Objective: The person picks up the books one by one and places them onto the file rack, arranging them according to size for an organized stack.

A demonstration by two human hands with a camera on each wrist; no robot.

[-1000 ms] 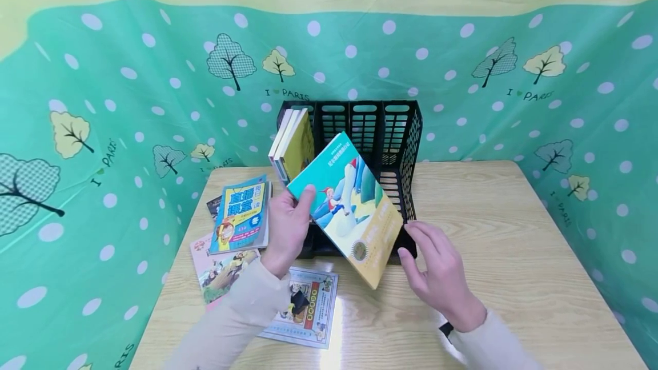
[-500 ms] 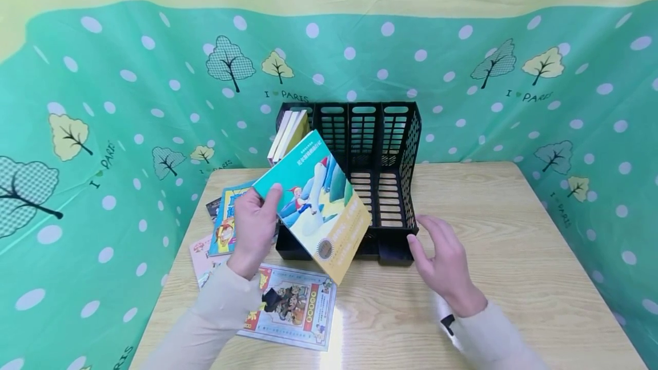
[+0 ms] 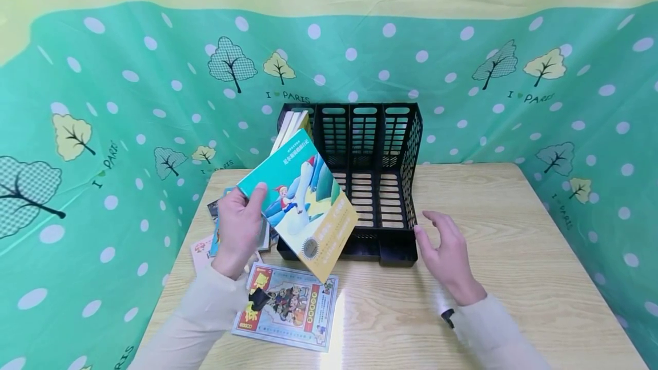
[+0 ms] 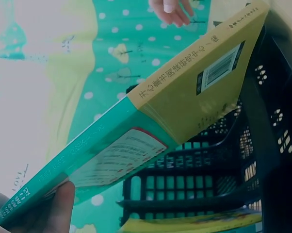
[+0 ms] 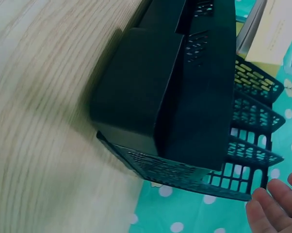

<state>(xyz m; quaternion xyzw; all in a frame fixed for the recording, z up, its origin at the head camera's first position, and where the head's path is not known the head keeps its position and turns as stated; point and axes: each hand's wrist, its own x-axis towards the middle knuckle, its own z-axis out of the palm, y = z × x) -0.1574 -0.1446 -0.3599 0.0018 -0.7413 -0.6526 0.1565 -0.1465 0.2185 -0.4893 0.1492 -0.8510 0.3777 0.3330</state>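
Observation:
My left hand (image 3: 239,233) grips a teal and yellow book (image 3: 303,204) by its upper left corner, thumb on the cover. The book hangs tilted above the table, in front of a black file rack (image 3: 362,187). In the left wrist view the book's spine and barcoded back (image 4: 219,68) show. My right hand (image 3: 449,256) is beside the rack's front right corner with fingers loosely bent and nothing in it; in the right wrist view its fingertips (image 5: 277,201) are near the rack's side. Several books (image 3: 290,126) stand upright in the rack's left compartment, partly hidden.
A light blue comic-style book (image 3: 288,307) lies flat on the wooden table (image 3: 504,233) below the left hand. More books, including a pink one (image 3: 200,253), lie stacked at the left, partly covered by the hand. A green dotted curtain (image 3: 452,90) hangs behind.
The left hand has carried the book to the left and slightly down, away from the rack, uncovering more of its compartments. The right hand has shifted slightly right, off the book's lower corner.

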